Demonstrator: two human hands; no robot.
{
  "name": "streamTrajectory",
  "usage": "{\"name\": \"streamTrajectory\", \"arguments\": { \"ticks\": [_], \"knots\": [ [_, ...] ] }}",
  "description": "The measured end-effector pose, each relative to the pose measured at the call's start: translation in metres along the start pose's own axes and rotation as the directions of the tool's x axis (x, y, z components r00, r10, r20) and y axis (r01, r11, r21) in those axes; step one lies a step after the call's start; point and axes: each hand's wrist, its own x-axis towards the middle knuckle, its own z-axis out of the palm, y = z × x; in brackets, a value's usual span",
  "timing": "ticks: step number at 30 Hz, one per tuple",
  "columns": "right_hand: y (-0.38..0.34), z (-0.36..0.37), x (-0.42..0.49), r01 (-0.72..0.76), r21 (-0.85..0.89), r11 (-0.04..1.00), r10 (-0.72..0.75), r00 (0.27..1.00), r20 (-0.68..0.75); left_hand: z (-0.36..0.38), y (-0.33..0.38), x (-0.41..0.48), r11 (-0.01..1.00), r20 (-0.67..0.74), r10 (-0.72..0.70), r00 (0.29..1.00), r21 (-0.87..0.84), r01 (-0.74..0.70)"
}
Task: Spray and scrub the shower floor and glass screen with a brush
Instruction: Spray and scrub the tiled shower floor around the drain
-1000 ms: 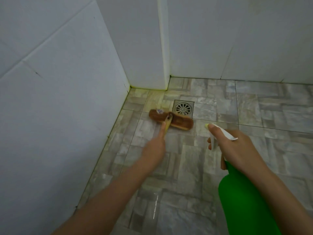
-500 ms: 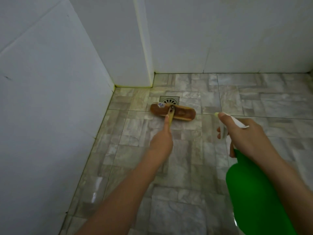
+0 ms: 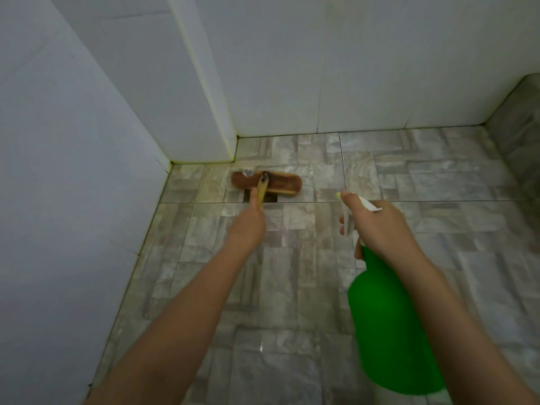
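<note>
Currently I see left hand (image 3: 248, 226) curled round the brush (image 3: 267, 184) handle, head down on the floor (image 3: 292, 273) across the drain (image 3: 247, 196); right hand (image 3: 380, 229) grips the green spray bottle (image 3: 388, 331) by its neck.

The brush (image 3: 280, 184) lies over the floor drain (image 3: 274, 197), so only a dark strip of the drain peeks out, and the bristles are out of sight underneath. Most of the yellow handle (image 3: 262, 191) is hidden inside the left hand (image 3: 248, 226), and the right hand (image 3: 380, 229) covers the neck of the green spray bottle (image 3: 385, 331). A tiny shiny bit (image 3: 247, 172) on the brush's left end is too small to tell, and both arms are cut off by the bottom edge.
</note>
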Motion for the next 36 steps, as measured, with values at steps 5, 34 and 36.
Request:
{"name": "streamTrajectory", "arguments": {
  "ticks": [5, 34, 36],
  "knots": [
    [-0.005, -0.014, 0.023, 0.004, -0.02, 1.0, -0.003, 0.999, 0.035, 0.032, -0.005, -0.096, 0.998, 0.059, -0.016, 0.998, -0.067, 0.02],
    [-0.198, -0.175, -0.084, 0.001, -0.072, 0.997, -0.004, 0.999, -0.035, -0.175, 0.136, -0.232, 0.941, 0.433, -0.3, 0.85, -0.012, 0.338],
    [-0.239, -0.202, -0.108, 0.005, -0.06, 0.998, -0.008, 0.999, -0.052, -0.225, 0.161, -0.27, 0.916, 0.371, -0.316, 0.873, -0.119, 0.382]
  ]
}}
